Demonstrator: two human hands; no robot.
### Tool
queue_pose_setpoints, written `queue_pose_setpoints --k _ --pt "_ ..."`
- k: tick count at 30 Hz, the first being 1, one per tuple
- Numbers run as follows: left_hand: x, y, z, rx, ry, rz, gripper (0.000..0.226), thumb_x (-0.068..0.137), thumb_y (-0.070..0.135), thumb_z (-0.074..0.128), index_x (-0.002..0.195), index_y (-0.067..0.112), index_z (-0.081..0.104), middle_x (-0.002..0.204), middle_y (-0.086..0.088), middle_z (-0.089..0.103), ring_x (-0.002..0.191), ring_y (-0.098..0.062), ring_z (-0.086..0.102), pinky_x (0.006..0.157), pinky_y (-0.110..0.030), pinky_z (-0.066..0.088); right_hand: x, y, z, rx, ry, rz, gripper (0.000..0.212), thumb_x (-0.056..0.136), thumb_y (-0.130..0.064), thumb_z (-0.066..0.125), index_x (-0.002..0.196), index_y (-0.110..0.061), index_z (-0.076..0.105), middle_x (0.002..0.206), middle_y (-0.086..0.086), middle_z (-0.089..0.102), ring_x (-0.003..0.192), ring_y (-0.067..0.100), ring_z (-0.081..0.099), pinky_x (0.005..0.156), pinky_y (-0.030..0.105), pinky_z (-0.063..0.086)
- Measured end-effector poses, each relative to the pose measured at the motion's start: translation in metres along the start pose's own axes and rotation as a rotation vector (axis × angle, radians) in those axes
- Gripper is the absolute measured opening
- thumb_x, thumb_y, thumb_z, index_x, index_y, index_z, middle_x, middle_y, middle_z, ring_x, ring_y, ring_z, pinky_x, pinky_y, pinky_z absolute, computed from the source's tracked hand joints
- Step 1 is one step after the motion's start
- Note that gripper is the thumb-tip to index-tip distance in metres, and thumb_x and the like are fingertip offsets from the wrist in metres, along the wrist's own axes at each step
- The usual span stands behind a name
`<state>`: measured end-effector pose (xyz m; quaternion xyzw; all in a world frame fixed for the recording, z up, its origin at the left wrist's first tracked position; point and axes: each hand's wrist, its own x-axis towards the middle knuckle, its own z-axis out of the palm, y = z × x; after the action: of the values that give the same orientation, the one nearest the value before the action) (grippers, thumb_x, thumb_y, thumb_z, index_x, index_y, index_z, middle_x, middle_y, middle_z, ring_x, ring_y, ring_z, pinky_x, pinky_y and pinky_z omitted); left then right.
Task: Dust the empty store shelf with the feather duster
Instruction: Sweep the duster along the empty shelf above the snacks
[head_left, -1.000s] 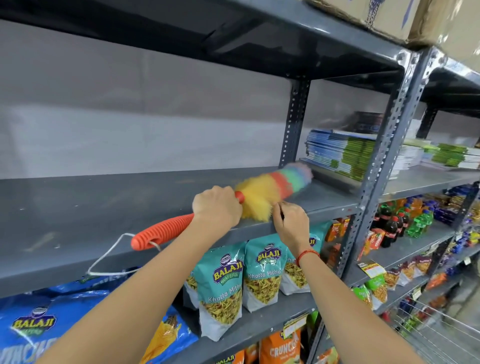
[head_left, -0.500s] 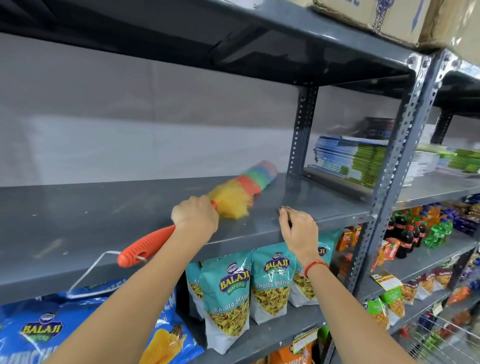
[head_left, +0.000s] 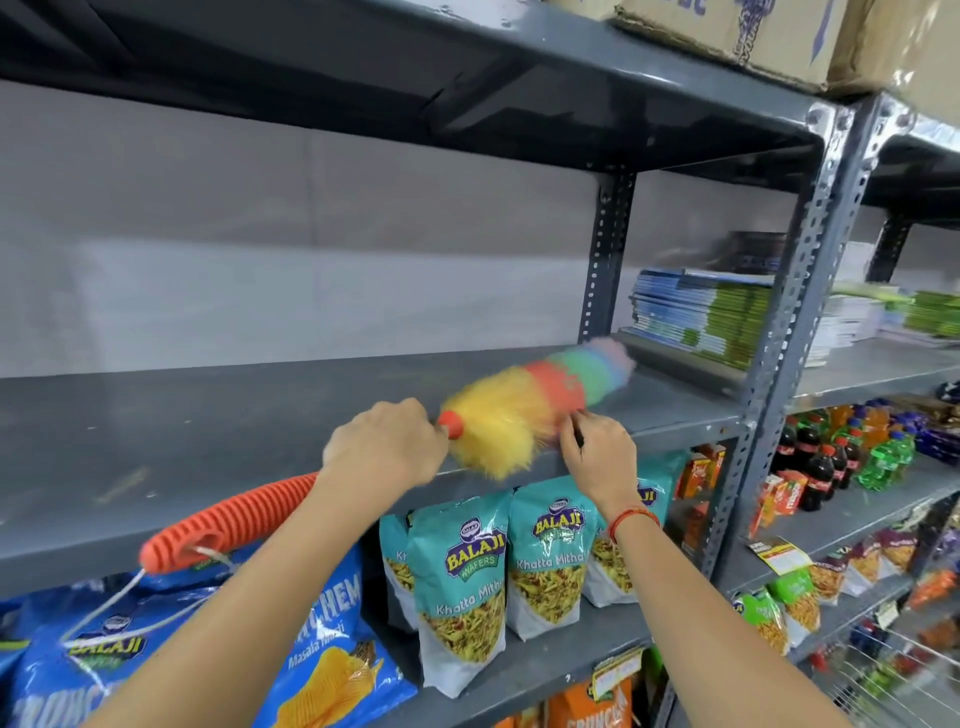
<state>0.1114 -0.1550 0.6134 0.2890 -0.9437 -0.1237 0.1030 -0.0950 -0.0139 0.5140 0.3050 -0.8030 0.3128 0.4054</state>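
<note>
- We see the grey metal shelf (head_left: 218, 431) across the middle, its top bare apart from the duster lying near its right end.
- Below it, we note teal snack bags (head_left: 462, 582) standing upright on the lower shelf.
- The feather duster (head_left: 524, 405) rests its rainbow head on the shelf top, the yellow tuft spilling over the near edge, the ribbed orange handle (head_left: 228, 525) angling down to the left.
- Our left hand (head_left: 384, 447) is closed around the handle just behind the head.
- Our right hand (head_left: 597, 452) sits at the shelf's near edge beside the feathers, fingers curled; we think they pinch the lip, but blur hides the grip.
</note>
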Motion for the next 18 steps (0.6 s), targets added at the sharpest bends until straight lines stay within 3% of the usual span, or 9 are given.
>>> queue_pose_setpoints --k 1,4,7,12,15,18 --pt "0.0 0.0 0.003 0.005 -0.013 -0.007 0.055 0.095 0.054 0.034 0.115 0.008 0.057 0.123 -0.017 0.059 0.111 -0.036 0.056 0.088 -0.041 0.043 -0.001 -0.001 -0.001 0.01 -0.001 0.011 0.055 0.091 -0.041 0.029 0.065 -0.006 0.063 0.064 0.009 0.067 0.058 0.027 0.059 0.06 0.036 0.051" --pt "-0.004 -0.009 -0.006 0.075 0.068 -0.062 0.055 0.095 0.052 0.036 0.122 0.008 0.055 0.127 -0.018 0.057 0.115 -0.037 0.055 0.092 -0.042 0.043 0.0 -0.001 -0.002 0.021 -0.014 0.004 0.058 0.091 -0.043 0.029 0.077 -0.006 0.07 0.077 0.01 0.074 0.069 0.028 0.066 0.063 0.031 0.05" --pt "-0.01 -0.019 -0.016 0.113 0.216 -0.052 0.049 0.099 0.042 0.034 0.125 0.007 0.054 0.128 -0.02 0.056 0.116 -0.039 0.053 0.092 -0.043 0.043 0.002 -0.004 -0.003 0.018 -0.021 0.027 0.061 0.091 -0.047 0.024 0.066 -0.008 0.063 0.06 0.007 0.065 0.058 0.027 0.061 0.05 0.025 0.036" --pt "-0.012 -0.025 -0.006 0.026 0.097 -0.039 0.058 0.094 0.056 0.034 0.123 0.011 0.057 0.126 -0.02 0.057 0.114 -0.04 0.053 0.089 -0.043 0.043 0.004 -0.037 0.003 0.063 0.033 0.014 0.053 0.094 -0.041 0.033 0.066 -0.005 0.06 0.066 0.013 0.067 0.061 0.033 0.062 0.054 0.029 0.04" --pt "-0.014 -0.029 -0.002 0.026 0.038 -0.079 0.058 0.094 0.056 0.035 0.117 0.008 0.057 0.124 -0.019 0.057 0.112 -0.039 0.054 0.085 -0.042 0.041 0.003 -0.058 0.008 0.086 -0.033 -0.026 0.052 0.092 -0.046 0.033 0.053 -0.014 0.045 0.048 0.005 0.047 0.046 0.027 0.048 0.049 0.025 0.028" --pt "-0.02 -0.038 -0.007 0.094 0.161 -0.097 0.052 0.097 0.047 0.037 0.118 0.004 0.057 0.122 -0.02 0.059 0.111 -0.04 0.055 0.078 -0.039 0.039 0.003 -0.072 0.011 0.058 -0.054 -0.128 0.052 0.09 -0.049 0.034 0.049 -0.017 0.035 0.045 -0.001 0.037 0.044 0.022 0.038 0.049 0.026 0.024"
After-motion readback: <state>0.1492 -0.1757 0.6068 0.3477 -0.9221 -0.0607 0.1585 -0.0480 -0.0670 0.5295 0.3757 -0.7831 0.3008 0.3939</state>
